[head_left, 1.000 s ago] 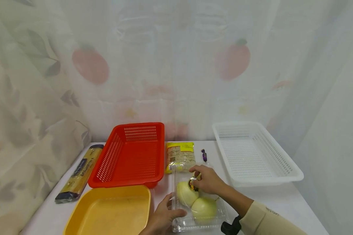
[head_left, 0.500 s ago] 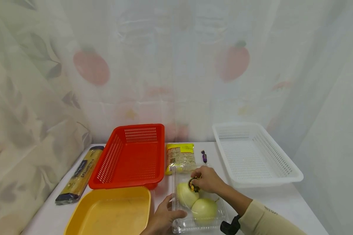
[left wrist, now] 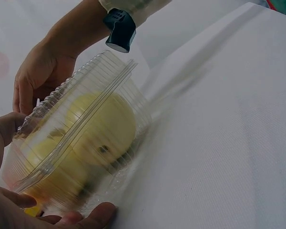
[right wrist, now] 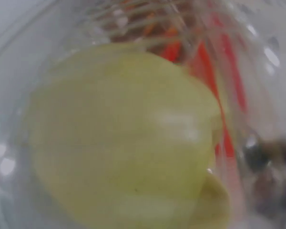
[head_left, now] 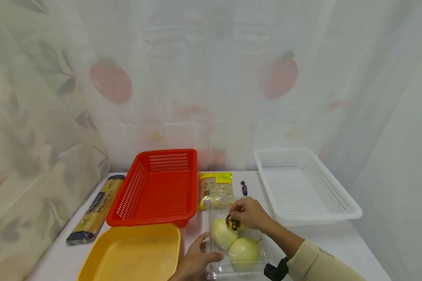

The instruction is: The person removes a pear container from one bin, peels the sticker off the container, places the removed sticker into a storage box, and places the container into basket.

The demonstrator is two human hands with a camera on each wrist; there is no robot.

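Head view: clear box (head_left: pixel 216 269) sits on the white table (head_left: pixel 341 246), front and slightly right of center, with pale green fruits (head_left: pixel 244 251) inside; two show well, part of a third peeks out behind. Left hand (head_left: pixel 196 257) grips the box's left side, thumb over the top edge. Right hand (head_left: pixel 252 214) is above the far half of the box, thumb and fingertips pinching the upper edge of a dark round label (head_left: pixel 233 223); can't tell if the label touches the lid. Sleeve (head_left: pixel 318 261) is beige, black device (head_left: pixel 277 270) at the wrist. Yellow tub (head_left: pixel 126 255) is left of the box, red basket (head_left: pixel 168 191) behind it, spaghetti pack (head_left: pixel 96 210) on its outer side. Yellow bag (head_left: pixel 216 188) lies between red basket and purple candy (head_left: pixel 244 188); white basket (head_left: pixel 302 191) at far right. Printed curtain (head_left: pixel 204 58) behind. Left wrist view: left thumb and fingers clamp the box's near corner; right hand bends down over its far side, fingertips hidden by the plastic. Right wrist view: one fruit fills most of it, blurred, through clear plastic; fingers and label not readable there, so no grip info.
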